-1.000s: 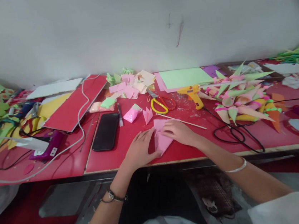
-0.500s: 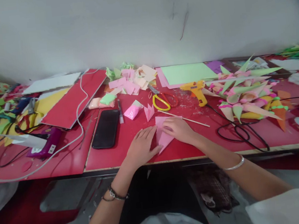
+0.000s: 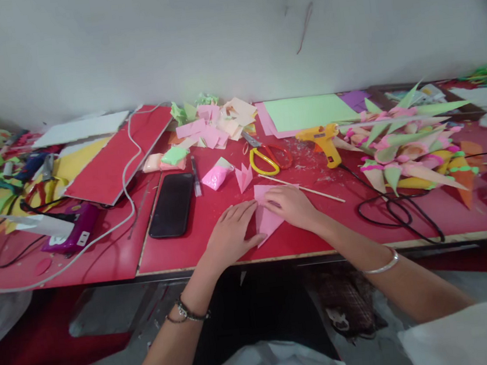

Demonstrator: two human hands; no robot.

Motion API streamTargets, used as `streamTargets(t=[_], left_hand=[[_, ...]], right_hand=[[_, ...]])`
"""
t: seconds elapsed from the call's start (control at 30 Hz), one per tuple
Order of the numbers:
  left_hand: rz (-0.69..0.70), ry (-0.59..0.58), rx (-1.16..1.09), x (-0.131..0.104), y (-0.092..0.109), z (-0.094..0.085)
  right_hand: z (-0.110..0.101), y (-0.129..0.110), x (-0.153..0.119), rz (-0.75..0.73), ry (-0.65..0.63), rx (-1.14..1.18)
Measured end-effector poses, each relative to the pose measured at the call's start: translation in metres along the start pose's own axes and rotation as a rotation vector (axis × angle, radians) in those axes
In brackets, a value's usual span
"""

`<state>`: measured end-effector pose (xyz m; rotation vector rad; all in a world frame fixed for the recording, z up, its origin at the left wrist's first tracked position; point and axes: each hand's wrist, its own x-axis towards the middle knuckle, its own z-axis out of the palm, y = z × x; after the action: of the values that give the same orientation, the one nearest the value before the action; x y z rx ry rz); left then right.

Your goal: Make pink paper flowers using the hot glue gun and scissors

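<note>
A folded pink paper [image 3: 266,222] lies on the red table near its front edge. My left hand [image 3: 233,235] rests flat beside it, fingers spread, with fingertips and thumb at the paper's left edge. Over the upper right part of the paper, my right hand [image 3: 292,205] has its fingers bent together and pressed on the sheet. A small folded pink paper piece [image 3: 243,177] stands just beyond the hands. Next to it are scissors [image 3: 265,161] with yellow and red handles, and a thin stick [image 3: 310,190] lies behind my right hand.
A black phone [image 3: 172,206] and a pen [image 3: 196,177] lie left of my hands. To the right are a yellow glue gun [image 3: 325,145], its looped black cable [image 3: 399,220] and a bunch of paper flowers [image 3: 407,149]. Paper squares [image 3: 211,129] are piled behind.
The camera view has shifted slightly. Both hands stay at the pink paper in nearly the same pose.
</note>
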<state>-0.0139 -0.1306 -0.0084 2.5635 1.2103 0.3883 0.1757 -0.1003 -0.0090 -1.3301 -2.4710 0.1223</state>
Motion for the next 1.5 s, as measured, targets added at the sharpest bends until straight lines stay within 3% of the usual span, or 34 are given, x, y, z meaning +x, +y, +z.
streamTargets(t=[1.1,1.5], left_hand=[[0.037,-0.004,-0.032,-0.001,0.000,-0.003],[0.120,-0.162,0.006,-0.001,-0.009,-0.012]], right_hand=[[0.003,-0.003,0.001,0.061,0.013,-0.039],[0.004,-0.002,0.002,0.059,0.013,-0.045]])
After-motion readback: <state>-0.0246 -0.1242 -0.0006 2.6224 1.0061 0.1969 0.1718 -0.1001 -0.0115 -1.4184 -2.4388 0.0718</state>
